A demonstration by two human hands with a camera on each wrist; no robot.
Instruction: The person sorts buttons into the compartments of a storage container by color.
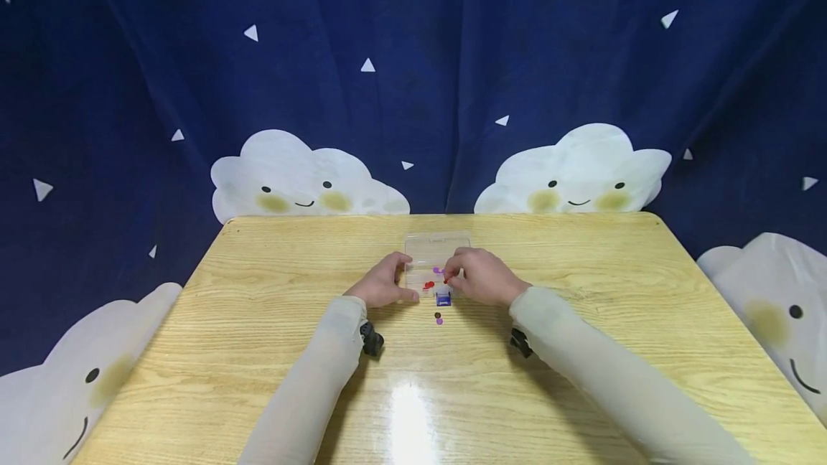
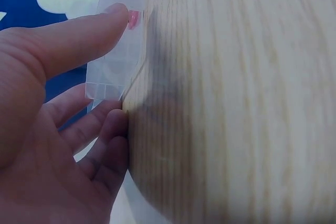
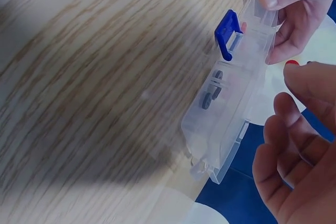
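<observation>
A clear plastic compartment box lies on the table with its lid raised at the back. Its blue latch hangs at the front edge. My left hand holds the box's left end, thumb at the near side and fingers farther back. Above the right part of the box, my right hand pinches a small red button between thumb and index finger. Inside are red buttons, purple buttons and, in the right wrist view, dark buttons.
In front of the box, a brown button and a purple button lie close together on the wooden table. A dark blue curtain with white clouds hangs behind the table's far edge.
</observation>
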